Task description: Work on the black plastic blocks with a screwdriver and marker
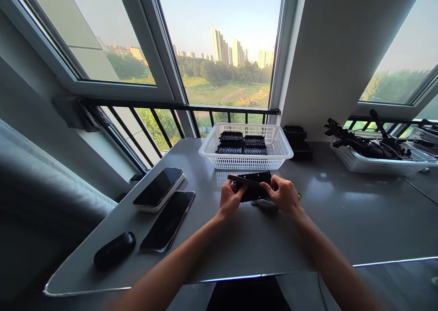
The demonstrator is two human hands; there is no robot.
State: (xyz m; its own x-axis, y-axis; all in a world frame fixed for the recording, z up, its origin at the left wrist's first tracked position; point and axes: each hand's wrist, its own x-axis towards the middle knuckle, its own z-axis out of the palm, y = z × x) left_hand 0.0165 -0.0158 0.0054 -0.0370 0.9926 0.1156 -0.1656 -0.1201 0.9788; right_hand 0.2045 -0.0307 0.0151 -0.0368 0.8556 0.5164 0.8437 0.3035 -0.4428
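Note:
My left hand [230, 197] and my right hand [284, 193] are closed on a black plastic piece [253, 192] with bumpy edges, held just above the table. A flat dark strip [247, 180] lies slantwise across its upper side, with both thumbs near it. I cannot tell whether the strip is a separate part. Beneath the piece, partly hidden by my right hand, sits a small dark object [265, 204]. Directly beyond my hands stands a white plastic basket [253, 164] holding several similar black pieces [242, 144].
Black pieces are stacked [297, 143] right of the basket. Farther right, another white basket [372, 166] holds black parts and cables. On the left lie a phone on a white box [159, 188], a second phone [167, 222] and a dark oval case [114, 251]. A window railing borders the table's back.

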